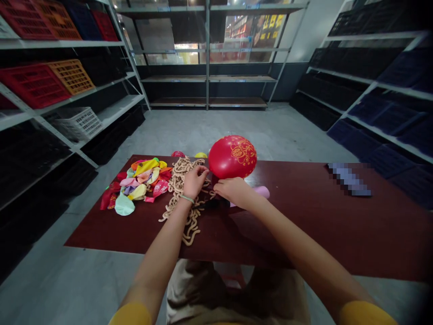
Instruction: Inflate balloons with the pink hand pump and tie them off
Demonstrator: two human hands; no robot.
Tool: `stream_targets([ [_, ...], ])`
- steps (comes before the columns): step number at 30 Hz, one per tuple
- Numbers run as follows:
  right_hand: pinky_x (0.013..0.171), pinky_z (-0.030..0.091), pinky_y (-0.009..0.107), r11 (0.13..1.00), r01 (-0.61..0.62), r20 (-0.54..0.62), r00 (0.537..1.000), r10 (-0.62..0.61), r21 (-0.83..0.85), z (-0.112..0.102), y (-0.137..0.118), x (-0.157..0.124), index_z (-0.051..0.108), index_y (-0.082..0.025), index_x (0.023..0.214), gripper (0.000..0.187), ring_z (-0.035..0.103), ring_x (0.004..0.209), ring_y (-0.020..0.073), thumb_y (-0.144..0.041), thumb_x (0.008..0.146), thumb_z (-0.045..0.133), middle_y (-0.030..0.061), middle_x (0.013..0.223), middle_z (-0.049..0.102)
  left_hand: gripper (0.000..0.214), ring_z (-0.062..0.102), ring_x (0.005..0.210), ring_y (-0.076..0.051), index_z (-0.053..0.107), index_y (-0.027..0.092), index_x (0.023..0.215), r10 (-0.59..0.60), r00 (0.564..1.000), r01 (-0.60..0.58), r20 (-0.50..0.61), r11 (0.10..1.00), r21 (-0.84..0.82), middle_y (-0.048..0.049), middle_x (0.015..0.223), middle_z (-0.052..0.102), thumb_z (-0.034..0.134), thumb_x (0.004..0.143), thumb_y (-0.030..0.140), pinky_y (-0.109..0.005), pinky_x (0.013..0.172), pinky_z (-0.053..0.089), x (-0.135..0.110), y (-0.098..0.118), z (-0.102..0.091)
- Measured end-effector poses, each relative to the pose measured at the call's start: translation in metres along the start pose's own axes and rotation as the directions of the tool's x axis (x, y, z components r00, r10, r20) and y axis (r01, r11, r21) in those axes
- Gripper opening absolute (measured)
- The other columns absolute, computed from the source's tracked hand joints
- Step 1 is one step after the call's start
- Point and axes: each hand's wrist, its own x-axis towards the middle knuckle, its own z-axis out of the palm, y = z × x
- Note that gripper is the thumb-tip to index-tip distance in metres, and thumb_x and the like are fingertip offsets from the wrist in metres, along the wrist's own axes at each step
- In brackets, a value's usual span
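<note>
Your left hand [196,180] has fingertips bunched, right hand [235,192] half curled, both at the red balloon [232,156]'s lower left; can't tell what either grips. Balloon sits by the surface's far edge, middle, likely so both hands reach its neck. Beige twisted strands [181,180] and limp balloons [138,180] lie toward the far left corner, probably for easy left-hand reach. Dark red-brown table [304,234], grey floor [162,128], shelving [208,79] around.
</note>
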Motion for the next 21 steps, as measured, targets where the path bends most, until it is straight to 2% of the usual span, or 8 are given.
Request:
stream_targets([
  [3,0.070,0.046,0.028,0.995,-0.088,0.133,0.988,0.082,0.039,-0.005,-0.009,0.017,0.069,-0.018,0.100,0.028,0.067,0.087,0.0218,-0.032,0.098,0.045,0.0103,0.099,0.072,0.016,0.063,0.072,-0.017,0.069,0.019,0.089,-0.022,0.999,0.021,-0.025,0.999,-0.039,-0.0021,0.079,0.070,0.060,0.086,0.033,-0.027,0.069,0.046,0.001,-0.001,0.002],
  [6,0.077,0.050,0.033,0.987,-0.154,0.190,0.971,0.142,0.049,-0.005,-0.017,0.031,0.071,-0.015,0.104,0.030,0.068,0.094,0.0270,-0.035,0.096,0.049,0.0148,0.103,0.072,0.017,0.063,0.068,-0.016,0.070,0.019,0.089,-0.051,0.998,0.047,-0.043,0.995,-0.093,-0.0016,0.075,0.069,0.060,0.085,0.033,-0.027,0.068,0.046,0.001,-0.001,0.004],
  [9,0.079,0.051,0.036,0.979,-0.201,0.237,0.953,0.187,0.038,-0.001,-0.022,0.040,0.072,-0.012,0.103,0.026,0.069,0.094,0.0289,-0.025,0.093,0.053,0.0176,0.102,0.072,0.018,0.062,0.067,-0.016,0.070,0.019,0.088,-0.060,0.997,0.054,-0.041,0.988,-0.145,-0.0016,0.073,0.068,0.061,0.085,0.033,-0.026,0.067,0.046,0.003,-0.004,0.006],
  [12,0.078,0.051,0.035,0.975,-0.219,0.251,0.946,0.205,0.031,0.002,-0.024,0.043,0.072,-0.010,0.100,0.026,0.070,0.090,0.0268,-0.013,0.092,0.048,0.0174,0.099,0.073,0.019,0.062,0.067,-0.015,0.070,0.019,0.088,-0.064,0.997,0.054,-0.044,0.980,-0.191,-0.0020,0.073,0.069,0.061,0.084,0.034,-0.026,0.065,0.046,0.004,-0.008,0.007],
  [15,0.078,0.050,0.032,0.976,-0.211,0.225,0.954,0.196,0.046,0.000,-0.022,0.038,0.071,-0.013,0.100,0.027,0.069,0.090,0.0238,-0.015,0.094,0.045,0.0146,0.100,0.073,0.018,0.061,0.066,-0.015,0.071,0.019,0.088,-0.080,0.996,0.067,-0.049,0.973,-0.219,-0.0021,0.073,0.068,0.062,0.084,0.034,-0.025,0.064,0.046,0.005,-0.010,0.007],
  [18,0.072,0.047,0.029,0.971,-0.225,0.152,0.966,0.211,0.085,-0.016,-0.013,0.027,0.070,-0.016,0.098,0.029,0.068,0.086,0.0216,-0.026,0.097,0.043,0.0114,0.098,0.073,0.018,0.062,0.066,-0.015,0.071,0.019,0.087,-0.080,0.996,0.070,-0.036,0.972,-0.224,-0.0023,0.073,0.068,0.062,0.084,0.034,-0.026,0.064,0.047,0.006,-0.010,0.007],
  [21,0.070,0.042,0.027,0.934,-0.255,-0.045,0.961,0.274,0.249,-0.043,0.000,0.015,0.070,-0.019,0.089,0.030,0.065,0.081,0.0182,-0.031,0.097,0.043,0.0070,0.091,0.073,0.018,0.063,0.067,-0.016,0.071,0.019,0.087,-0.072,0.997,0.064,-0.029,0.973,-0.223,-0.0028,0.075,0.069,0.062,0.084,0.034,-0.026,0.064,0.047,0.005,-0.007,0.006],
])
